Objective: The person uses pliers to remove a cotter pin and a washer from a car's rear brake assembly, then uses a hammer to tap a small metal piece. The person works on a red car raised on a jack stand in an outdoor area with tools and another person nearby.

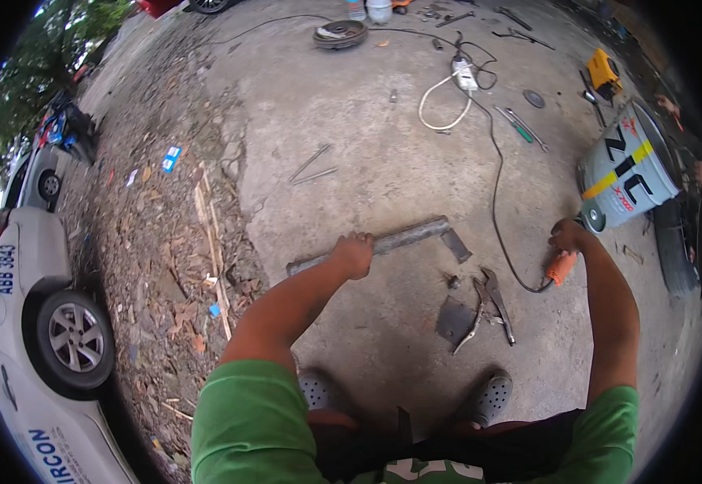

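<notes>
My left hand is wrapped round a long grey metal pipe that lies slantwise on the concrete in front of me. Over on the right, my right hand is closed on the front part of an angle grinder with an orange body. The grinder's round disc shows just beyond my fingers, beside the bucket. A small flat metal plate lies by the pipe's right end. Nearer my feet are locking pliers, a large pair of pliers and a dark square metal plate.
A grey bucket stands at the right. The grinder's black cord runs back to a white power strip. Wrenches and thin metal rods lie farther off. Leaf-strewn dirt and a parked car are at the left.
</notes>
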Available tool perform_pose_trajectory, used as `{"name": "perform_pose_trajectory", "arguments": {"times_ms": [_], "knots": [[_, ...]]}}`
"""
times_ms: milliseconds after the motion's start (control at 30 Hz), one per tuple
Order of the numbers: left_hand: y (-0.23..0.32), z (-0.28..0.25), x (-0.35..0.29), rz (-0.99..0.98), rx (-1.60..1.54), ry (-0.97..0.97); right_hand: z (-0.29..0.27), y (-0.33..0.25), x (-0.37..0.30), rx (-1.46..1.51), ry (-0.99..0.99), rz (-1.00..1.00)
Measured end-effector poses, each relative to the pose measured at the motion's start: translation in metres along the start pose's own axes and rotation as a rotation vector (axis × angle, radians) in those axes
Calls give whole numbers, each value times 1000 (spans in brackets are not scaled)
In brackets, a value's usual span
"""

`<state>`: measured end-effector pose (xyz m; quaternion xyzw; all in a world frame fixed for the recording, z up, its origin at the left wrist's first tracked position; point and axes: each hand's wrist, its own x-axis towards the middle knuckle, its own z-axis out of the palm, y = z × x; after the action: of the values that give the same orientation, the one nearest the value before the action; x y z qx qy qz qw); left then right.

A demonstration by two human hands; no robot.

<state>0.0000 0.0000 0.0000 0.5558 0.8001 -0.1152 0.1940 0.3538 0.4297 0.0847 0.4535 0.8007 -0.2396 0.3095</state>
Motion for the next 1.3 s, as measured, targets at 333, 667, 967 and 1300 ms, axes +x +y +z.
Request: {"name": "perform_pose_trajectory", "arguments": {"times_ms": [333, 667, 967, 1300], "knots": [[-5, 6, -8, -21, -30, -34, 10, 48, 50, 22, 47, -202], [-2, -13, -23, -41, -167, -59, -3, 39, 5, 198, 251, -181], [-5, -2, -17, -31, -154, -39, 54, 59, 28, 527, 469, -179], [-3, 28, -25, -35, -64, 119, 58, 71, 44, 389, 470, -235]]}}
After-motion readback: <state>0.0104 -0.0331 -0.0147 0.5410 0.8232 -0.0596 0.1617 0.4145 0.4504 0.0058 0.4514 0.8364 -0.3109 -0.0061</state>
